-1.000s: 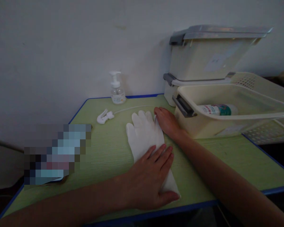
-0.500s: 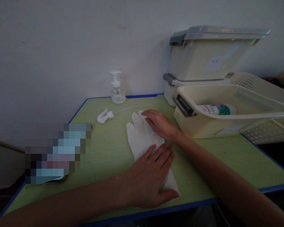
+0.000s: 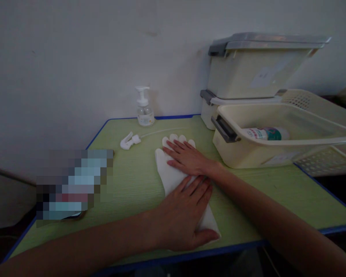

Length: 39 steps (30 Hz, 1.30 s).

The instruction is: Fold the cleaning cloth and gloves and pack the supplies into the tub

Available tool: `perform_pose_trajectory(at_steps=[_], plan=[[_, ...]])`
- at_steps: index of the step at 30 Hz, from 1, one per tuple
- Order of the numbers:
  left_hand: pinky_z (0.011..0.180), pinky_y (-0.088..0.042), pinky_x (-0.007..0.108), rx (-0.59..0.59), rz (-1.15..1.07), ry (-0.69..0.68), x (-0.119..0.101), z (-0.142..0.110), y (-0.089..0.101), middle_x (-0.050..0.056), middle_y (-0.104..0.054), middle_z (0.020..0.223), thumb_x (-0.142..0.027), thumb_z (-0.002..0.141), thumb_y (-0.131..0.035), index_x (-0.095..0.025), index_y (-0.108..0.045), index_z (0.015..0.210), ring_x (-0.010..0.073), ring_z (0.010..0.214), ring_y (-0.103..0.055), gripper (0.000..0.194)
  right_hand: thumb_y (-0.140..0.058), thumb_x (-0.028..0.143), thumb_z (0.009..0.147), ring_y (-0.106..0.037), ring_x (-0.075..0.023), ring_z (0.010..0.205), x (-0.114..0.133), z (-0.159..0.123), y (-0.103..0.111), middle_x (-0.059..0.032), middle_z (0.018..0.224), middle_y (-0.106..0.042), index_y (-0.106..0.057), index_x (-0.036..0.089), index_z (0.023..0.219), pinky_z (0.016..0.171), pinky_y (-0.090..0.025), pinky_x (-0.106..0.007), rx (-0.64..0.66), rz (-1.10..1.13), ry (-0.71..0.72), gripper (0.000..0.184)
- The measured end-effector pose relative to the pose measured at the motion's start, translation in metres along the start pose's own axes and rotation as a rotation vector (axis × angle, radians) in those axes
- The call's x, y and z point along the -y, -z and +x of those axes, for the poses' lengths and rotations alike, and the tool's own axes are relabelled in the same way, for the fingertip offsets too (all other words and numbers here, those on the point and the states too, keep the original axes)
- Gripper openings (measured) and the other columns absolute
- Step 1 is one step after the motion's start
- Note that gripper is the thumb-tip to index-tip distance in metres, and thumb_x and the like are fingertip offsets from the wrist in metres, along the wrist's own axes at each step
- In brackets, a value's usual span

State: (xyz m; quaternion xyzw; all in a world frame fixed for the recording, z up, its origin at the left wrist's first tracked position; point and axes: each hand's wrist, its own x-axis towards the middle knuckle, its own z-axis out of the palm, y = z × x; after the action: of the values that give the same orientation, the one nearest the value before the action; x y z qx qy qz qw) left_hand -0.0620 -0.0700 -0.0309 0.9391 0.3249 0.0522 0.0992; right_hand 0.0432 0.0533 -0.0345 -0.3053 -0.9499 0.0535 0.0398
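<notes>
A white glove (image 3: 170, 173) lies flat on the green table, its fingers pointing toward the wall. Across its cuff end rests my left hand (image 3: 184, 215), open and palm down, with the thumb near the glove's lower right corner. My right hand (image 3: 190, 156) is also open and lies flat over the glove's finger bases and palm. The glove's fingertips show beyond my right fingers, and its thumb shows at the left. Both hands cover much of the glove's middle and right side.
Behind the glove stand a clear pump bottle (image 3: 145, 109) and a white spray trigger head (image 3: 130, 141) with its tube. A blurred-out phone (image 3: 83, 181) lies left. At right, a cream bin (image 3: 276, 154) holds a white bottle (image 3: 265, 134), before stacked lidded boxes (image 3: 248, 77) and a perforated basket (image 3: 320, 161).
My right hand has moved from the glove's right fingers down and left, and now lies flat with fingers spread. More glove fingertips show. My left hand has stayed put.
</notes>
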Motion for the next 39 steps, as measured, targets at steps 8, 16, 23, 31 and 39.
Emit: perform_pose_trajectory(at_steps=[8,16,23,31,39], plan=[[0.111,-0.012,0.043,-0.001,-0.025,-0.005,0.001,0.0,0.001,0.02,-0.026,0.145,-0.062,0.086,-0.026,-0.002,-0.025,0.138,0.0306,0.136,-0.018,0.079,-0.025,0.04,0.095,-0.013,-0.0245,0.138,0.005,-0.004,0.01,-0.0077,0.149,-0.019,-0.026,0.019,0.141,0.109,-0.013,-0.051,-0.073,0.05,0.084,0.051],[0.107,-0.023,0.042,-0.002,-0.049,0.024,-0.003,0.003,0.004,0.018,-0.04,0.138,-0.06,0.084,-0.036,-0.005,-0.034,0.133,0.0313,0.128,-0.034,0.074,-0.026,0.045,0.094,-0.011,-0.0213,0.138,0.019,0.001,0.004,-0.0092,0.15,-0.015,-0.018,0.013,0.143,0.111,-0.015,-0.044,0.024,0.137,0.202,0.059],[0.106,-0.023,0.041,-0.008,-0.046,0.01,-0.002,0.002,0.003,0.019,-0.04,0.137,-0.06,0.085,-0.033,-0.004,-0.035,0.132,0.031,0.128,-0.035,0.073,-0.026,0.048,0.093,-0.012,-0.0248,0.138,0.017,0.005,-0.002,-0.0096,0.15,-0.014,-0.017,0.01,0.143,0.11,-0.016,-0.046,0.069,0.076,0.196,0.064],[0.105,-0.026,0.041,-0.047,-0.056,0.027,-0.003,0.001,-0.002,0.018,-0.042,0.135,-0.06,0.083,-0.038,-0.005,-0.036,0.131,0.0309,0.126,-0.037,0.073,-0.03,0.051,0.091,-0.016,-0.0271,0.137,0.019,0.007,-0.001,-0.0066,0.15,-0.015,-0.02,0.013,0.143,0.109,-0.018,-0.047,0.096,0.009,0.191,0.065],[0.105,-0.027,0.043,-0.033,-0.065,0.019,-0.001,0.002,0.0,0.018,-0.041,0.137,-0.06,0.083,-0.037,-0.006,-0.035,0.132,0.0314,0.127,-0.036,0.073,-0.029,0.05,0.092,-0.014,-0.0258,0.138,0.019,0.006,0.003,-0.0077,0.15,-0.013,-0.018,0.012,0.143,0.11,-0.017,-0.046,0.097,0.036,0.186,0.065]])
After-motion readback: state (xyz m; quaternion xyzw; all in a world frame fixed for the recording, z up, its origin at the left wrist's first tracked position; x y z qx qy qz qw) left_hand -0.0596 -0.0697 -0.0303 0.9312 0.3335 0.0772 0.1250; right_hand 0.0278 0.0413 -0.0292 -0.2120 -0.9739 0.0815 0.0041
